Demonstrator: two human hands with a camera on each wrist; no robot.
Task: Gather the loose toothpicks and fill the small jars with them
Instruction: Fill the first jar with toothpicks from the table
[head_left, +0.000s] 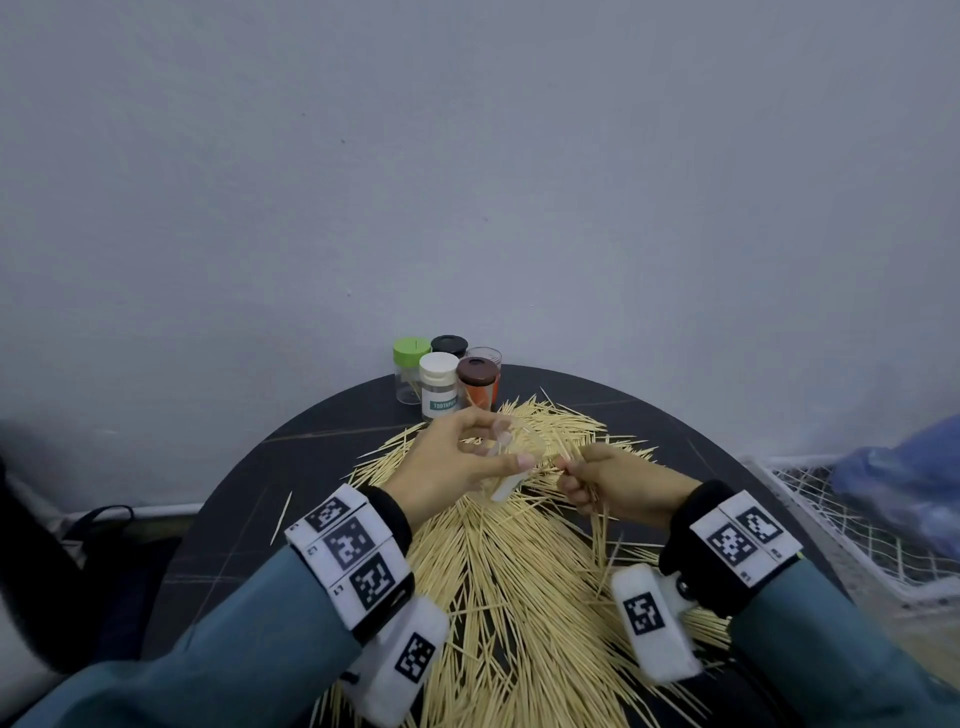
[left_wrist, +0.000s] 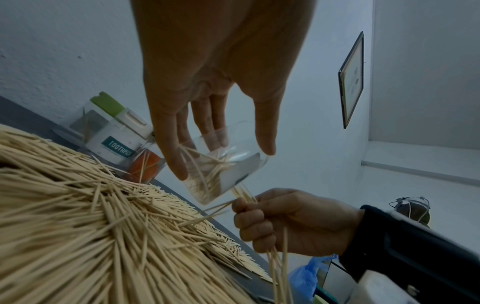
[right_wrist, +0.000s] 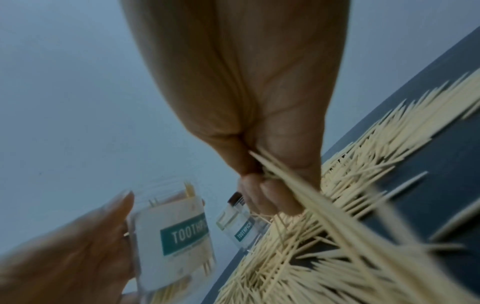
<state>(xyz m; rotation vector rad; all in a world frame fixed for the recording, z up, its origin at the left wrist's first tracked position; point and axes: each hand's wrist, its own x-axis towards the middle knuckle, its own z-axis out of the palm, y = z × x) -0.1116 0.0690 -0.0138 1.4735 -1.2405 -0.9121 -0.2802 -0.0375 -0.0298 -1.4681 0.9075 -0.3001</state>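
Clear glossy plastic jar (left_wrist: 223, 164); pale matt wooden toothpicks (head_left: 519, 571).

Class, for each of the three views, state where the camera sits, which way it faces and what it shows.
Head: above, facing down at the round dark table; both hands, sleeves.
Left wrist: along left hand gripping the clear plastic jar.
Right wrist: along right hand clutching pale wooden toothpicks.
Shared: every view shows that jar and the toothpick heap.

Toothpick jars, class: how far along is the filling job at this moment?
Done: little; the jars at the back look capped. In hand: the left hand holds a clear open jar, partly filled; the right hand grips a bundle of toothpicks at its mouth. Left: the big pile on the table.
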